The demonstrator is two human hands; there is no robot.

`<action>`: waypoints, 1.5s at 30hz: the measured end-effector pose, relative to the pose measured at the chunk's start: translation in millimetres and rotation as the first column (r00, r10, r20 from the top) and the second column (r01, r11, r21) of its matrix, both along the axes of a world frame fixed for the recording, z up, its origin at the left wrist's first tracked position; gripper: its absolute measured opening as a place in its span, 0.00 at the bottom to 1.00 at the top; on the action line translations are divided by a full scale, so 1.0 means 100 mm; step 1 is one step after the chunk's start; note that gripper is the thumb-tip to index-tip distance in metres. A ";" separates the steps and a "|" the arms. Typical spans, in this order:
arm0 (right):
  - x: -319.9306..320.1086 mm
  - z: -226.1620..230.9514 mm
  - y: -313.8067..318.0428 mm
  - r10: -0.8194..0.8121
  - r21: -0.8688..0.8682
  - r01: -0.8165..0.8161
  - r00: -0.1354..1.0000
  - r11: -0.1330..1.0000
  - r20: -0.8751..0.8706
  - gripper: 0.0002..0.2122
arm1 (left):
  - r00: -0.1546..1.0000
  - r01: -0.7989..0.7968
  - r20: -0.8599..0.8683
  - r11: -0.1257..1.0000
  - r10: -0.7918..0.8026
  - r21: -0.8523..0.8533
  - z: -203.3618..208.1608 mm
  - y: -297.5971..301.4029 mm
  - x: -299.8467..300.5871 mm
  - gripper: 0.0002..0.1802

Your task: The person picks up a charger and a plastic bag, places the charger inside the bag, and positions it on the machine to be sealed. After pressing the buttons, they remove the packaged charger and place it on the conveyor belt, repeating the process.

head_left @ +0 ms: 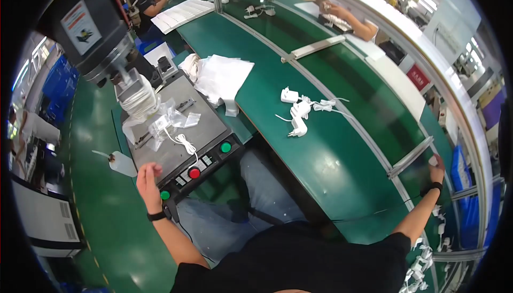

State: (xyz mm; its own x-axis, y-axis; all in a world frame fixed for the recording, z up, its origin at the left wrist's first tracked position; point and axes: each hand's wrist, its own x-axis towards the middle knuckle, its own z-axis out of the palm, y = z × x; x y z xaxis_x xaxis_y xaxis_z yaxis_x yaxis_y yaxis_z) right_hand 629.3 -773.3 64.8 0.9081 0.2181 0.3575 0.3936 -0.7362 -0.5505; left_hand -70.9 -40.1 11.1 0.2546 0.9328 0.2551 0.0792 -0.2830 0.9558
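Note:
My left hand (148, 186) hovers at the near left corner of a black-edged machine bed (206, 124), fingers loosely curled and nothing visible in them. On that bed lie a white charger in a clear plastic bag (158, 125) and its coiled white cable (185, 143). Above them, under the dark press head (88, 31), sits a clear holder wound with white material (138, 98). Far to the right, my right hand (437, 171) reaches over the conveyor belt and is closed on a small white block, apparently a power adapter (433, 161); the fingers partly hide it.
Red (194, 172) and green (225, 147) buttons line the machine's front. White chargers with cables (299, 111) lie on the green table (320, 159); more chargers (419, 266) are heaped at lower right. White plastic bags (222, 76) lie behind the machine. Metal rails cross the belt. Co-workers sit beyond.

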 end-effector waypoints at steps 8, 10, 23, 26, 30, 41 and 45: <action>0.78 0.09 1.61 0.280 -0.169 -0.287 0.958 0.943 -0.061 0.16 | 0.995 -0.069 -0.077 0.996 0.065 -0.062 0.09 -0.84 -0.32 0.12; -0.25 0.98 3.35 0.651 0.032 -0.651 0.755 0.758 -0.071 0.11 | 0.998 -0.054 -0.053 0.989 0.047 -0.140 0.07 -0.98 -0.24 0.11; -1.27 0.38 5.10 0.954 -0.140 -0.988 0.108 0.070 -0.281 0.17 | 0.999 0.008 0.038 0.991 -0.002 -0.136 0.16 -0.79 0.22 0.10; -0.90 0.60 4.93 0.940 0.493 -0.803 0.246 0.334 -0.237 0.22 | 0.927 0.058 0.366 0.934 0.082 -0.354 -0.06 -0.21 0.43 0.14; -1.43 1.24 4.35 0.982 0.860 -0.497 0.189 0.115 -0.022 0.30 | 0.762 0.278 0.643 0.855 0.082 -0.438 -0.38 0.12 0.69 0.16; -3.51 0.01 6.08 0.822 0.681 -0.701 -0.248 0.212 -0.512 0.12 | 0.352 0.836 0.932 0.478 -0.090 -0.270 -0.24 -0.69 0.90 0.12; -4.03 -0.45 7.06 0.917 0.468 -0.881 -0.132 0.066 -0.377 0.16 | 0.418 0.631 0.894 0.759 -0.158 -0.161 -0.10 -1.48 0.27 0.13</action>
